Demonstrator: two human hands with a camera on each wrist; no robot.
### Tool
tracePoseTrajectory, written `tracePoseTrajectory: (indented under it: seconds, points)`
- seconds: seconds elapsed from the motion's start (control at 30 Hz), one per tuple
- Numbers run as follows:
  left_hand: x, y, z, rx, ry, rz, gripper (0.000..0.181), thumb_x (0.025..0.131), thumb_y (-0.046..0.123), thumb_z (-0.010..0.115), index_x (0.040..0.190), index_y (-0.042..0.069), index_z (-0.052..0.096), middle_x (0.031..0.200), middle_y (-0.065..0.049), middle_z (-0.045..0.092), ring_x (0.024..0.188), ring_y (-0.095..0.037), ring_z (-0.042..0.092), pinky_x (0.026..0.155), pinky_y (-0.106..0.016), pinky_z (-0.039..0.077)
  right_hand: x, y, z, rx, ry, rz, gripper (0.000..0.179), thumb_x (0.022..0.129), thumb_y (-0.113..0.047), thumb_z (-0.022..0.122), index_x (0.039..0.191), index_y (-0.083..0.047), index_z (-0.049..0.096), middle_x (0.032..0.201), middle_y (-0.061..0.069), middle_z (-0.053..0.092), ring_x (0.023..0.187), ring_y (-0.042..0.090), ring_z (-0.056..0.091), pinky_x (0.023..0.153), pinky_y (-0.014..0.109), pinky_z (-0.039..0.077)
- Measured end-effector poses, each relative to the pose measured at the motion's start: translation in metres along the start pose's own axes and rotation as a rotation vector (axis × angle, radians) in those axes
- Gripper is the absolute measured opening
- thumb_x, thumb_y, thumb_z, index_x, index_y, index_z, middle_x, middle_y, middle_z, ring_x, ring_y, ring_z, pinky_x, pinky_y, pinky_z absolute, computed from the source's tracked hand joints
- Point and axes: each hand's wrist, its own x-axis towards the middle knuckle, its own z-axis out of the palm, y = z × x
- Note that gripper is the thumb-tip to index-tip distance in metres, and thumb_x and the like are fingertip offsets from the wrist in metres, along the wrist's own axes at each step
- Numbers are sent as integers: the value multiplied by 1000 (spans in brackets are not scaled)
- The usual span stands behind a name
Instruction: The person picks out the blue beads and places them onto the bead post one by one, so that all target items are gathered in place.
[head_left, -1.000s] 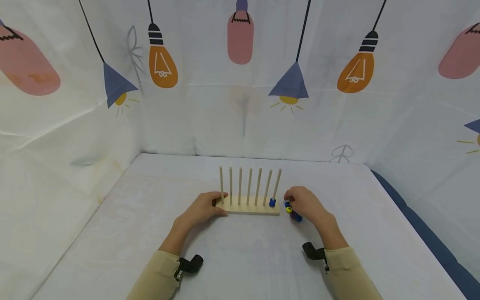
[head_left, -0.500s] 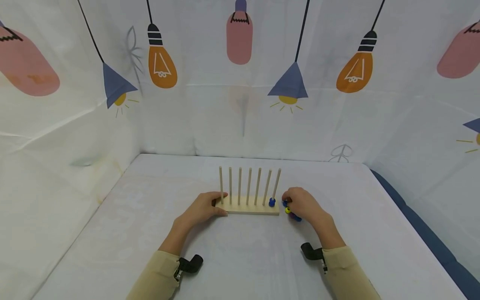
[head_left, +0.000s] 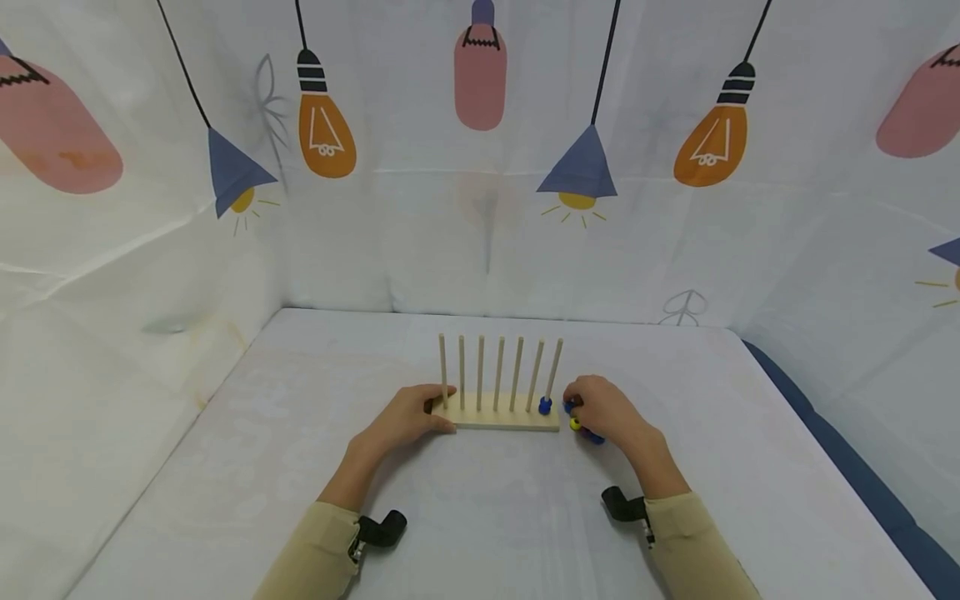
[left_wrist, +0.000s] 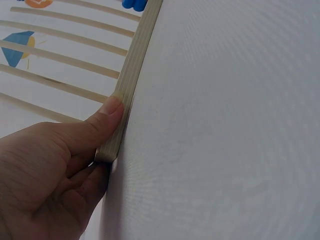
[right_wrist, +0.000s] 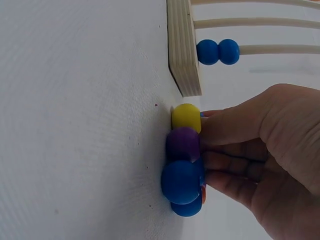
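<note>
A pale wooden board with several upright pegs [head_left: 495, 421] stands on the white table. My left hand [head_left: 405, 417] grips its left end, the thumb [left_wrist: 111, 107] along the front edge and the other fingers behind. Two blue beads [right_wrist: 218, 52] sit stacked on the rightmost peg. Just right of the board, my right hand [head_left: 606, 408] reaches down with curled fingers and pinches a blue bead [head_left: 568, 407], mostly hidden by the fingers and a yellow bead [right_wrist: 186, 118]. A purple bead [right_wrist: 182, 144] and more blue beads [right_wrist: 180, 182] lie on the table beside the hand.
A sliver of orange-red [right_wrist: 203, 194] shows behind the blue beads. White cloth walls [head_left: 420, 242] printed with lamps and bulbs rise at the table's back and sides. Dark blue fabric [head_left: 832, 442] hangs along the right edge.
My right hand has shifted slightly left toward the board, and the blue bead at its fingertips has moved left with it. The left hand and the board stay put.
</note>
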Motion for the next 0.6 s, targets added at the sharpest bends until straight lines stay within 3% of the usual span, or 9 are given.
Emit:
tracePoseTrajectory:
  seconds: [0.3,0.6]
  points:
    - [1,-2,1,-8,-6,9,63,77,27,85,135,18,63,141,-3,61,137,-23,51,112,-43,43,1,1,-2,32,5,-18,22,86,1,67,106,-2,73,100,10,71,90,21,63,86,45,55]
    - [0,0,0,-17,-6,3,62,78,27,85,135,19,63,141,-2,60,137,-23,50,112,-44,43,-3,-2,-7,98,78,-57,22,84,-1,68,105,-3,73,98,10,73,90,22,67,83,44,57]
